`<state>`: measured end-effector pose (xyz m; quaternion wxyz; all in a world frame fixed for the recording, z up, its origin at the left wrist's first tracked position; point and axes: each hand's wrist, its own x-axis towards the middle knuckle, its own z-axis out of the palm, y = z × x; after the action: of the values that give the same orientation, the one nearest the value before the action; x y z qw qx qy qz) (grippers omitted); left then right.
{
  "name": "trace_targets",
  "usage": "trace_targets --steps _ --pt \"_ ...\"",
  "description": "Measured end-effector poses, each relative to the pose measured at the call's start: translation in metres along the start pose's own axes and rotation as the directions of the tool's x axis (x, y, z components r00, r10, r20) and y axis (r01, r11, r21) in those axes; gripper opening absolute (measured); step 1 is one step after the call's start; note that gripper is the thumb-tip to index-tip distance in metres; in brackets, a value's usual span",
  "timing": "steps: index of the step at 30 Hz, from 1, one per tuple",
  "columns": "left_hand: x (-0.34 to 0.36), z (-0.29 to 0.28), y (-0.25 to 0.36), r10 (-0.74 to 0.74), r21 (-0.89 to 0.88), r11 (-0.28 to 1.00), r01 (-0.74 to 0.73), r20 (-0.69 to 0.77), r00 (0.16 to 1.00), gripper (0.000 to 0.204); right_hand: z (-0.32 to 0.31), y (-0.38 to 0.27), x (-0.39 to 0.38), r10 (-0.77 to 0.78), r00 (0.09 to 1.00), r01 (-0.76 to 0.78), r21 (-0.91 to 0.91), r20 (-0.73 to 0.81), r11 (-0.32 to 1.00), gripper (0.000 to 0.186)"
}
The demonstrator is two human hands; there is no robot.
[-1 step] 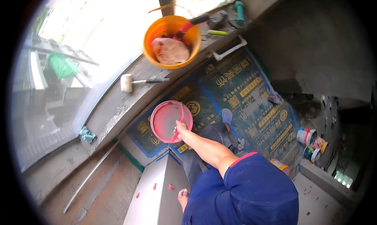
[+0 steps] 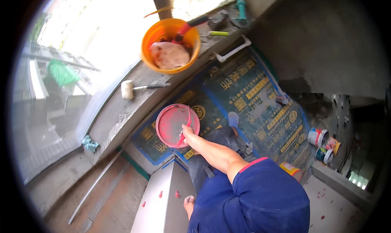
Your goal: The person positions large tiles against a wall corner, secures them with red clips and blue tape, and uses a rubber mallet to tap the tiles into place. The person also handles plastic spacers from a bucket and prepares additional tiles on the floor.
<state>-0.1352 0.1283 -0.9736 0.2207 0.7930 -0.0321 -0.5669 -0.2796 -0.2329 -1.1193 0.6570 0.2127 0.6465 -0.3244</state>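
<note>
Right hand [image 2: 187, 135] around the handle [image 2: 190, 120], red bucket [image 2: 159, 125] mostly to its left

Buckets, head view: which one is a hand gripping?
The pink bucket: the right hand grips its handle. No hand touches the orange bucket on the ledge or the smaller containers at right.

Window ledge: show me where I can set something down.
The ledge looks bare, though rough, between the mallet and the crumpled blue-green cloth. It's crowded from the orange bucket to the teal-handled tool, with a yellow-green stick between.
</note>
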Motion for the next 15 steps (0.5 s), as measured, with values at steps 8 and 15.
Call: trace_targets --steps 8,15 --pt "0.005 0.041 0.078 0.139 0.353 0.923 -0.155 0.070 0.988 0.016 -0.147 -0.112 -0.002 -0.092 0.980 0.170 0.501 -0.177 0.848 0.021" --pt "-0.016 0.123 0.147 0.130 0.625 0.750 -0.218 0.185 0.974 0.026 -0.301 -0.210 0.004 -0.066 0.956 0.268 0.765 -0.284 0.585 0.013"
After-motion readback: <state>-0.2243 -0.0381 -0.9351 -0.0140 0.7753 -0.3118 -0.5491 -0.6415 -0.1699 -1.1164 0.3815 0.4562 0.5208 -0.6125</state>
